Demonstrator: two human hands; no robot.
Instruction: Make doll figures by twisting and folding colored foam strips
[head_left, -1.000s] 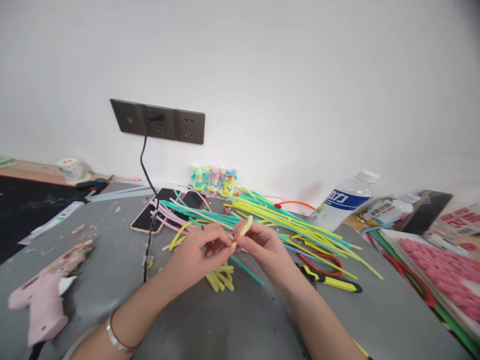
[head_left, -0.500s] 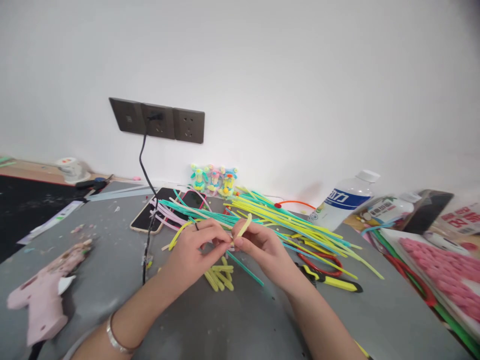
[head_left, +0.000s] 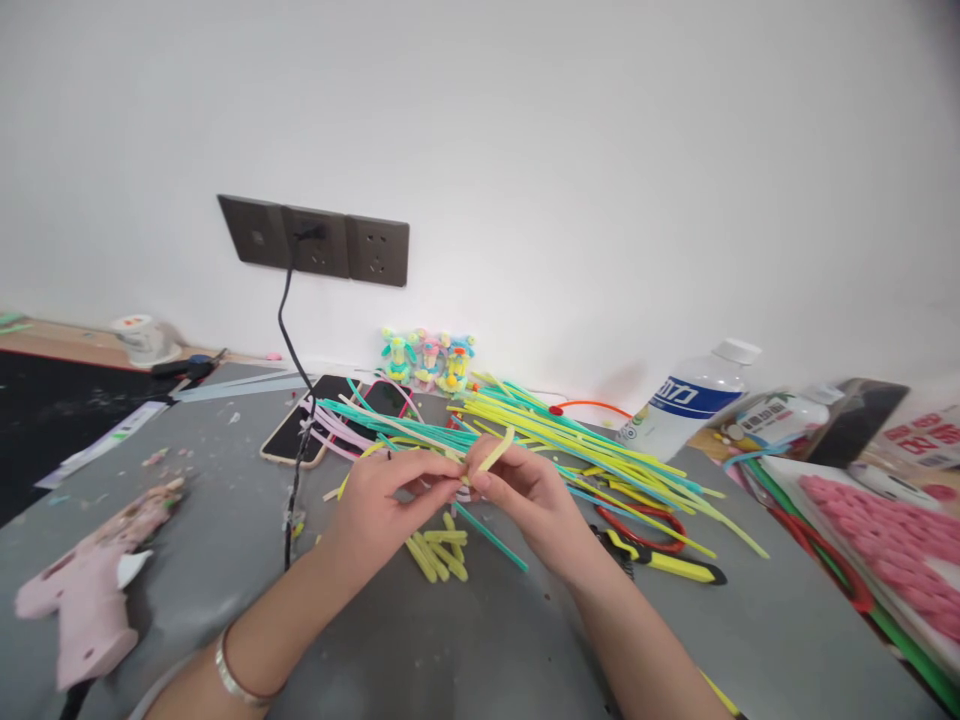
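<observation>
A short pale-yellow pipe cleaner (head_left: 498,450) is bent between my two hands, above the middle of the grey table. My left hand (head_left: 397,500) pinches its lower end between thumb and fingertips. The other end slants up past the thumb of my right hand (head_left: 529,500), which is closed on it too. The fingertips of both hands meet and hide the rest of the piece. Just below them lies a small pile of folded yellow pipe-cleaner pieces (head_left: 439,553). Behind the hands spreads a heap of long yellow, teal and lilac pipe cleaners (head_left: 592,440).
Yellow-black pliers (head_left: 667,563) lie to the right, a pink glue gun (head_left: 94,590) to the left. Phones (head_left: 296,435) and a black cord (head_left: 283,310) are at back left. Small figures (head_left: 429,362) stand against the wall; a bottle (head_left: 686,400) stands at back right.
My right hand has shifted slightly right, and the free end of the yellow pipe cleaner has moved right and tilts more. My left fingers are drawn more closely together.
</observation>
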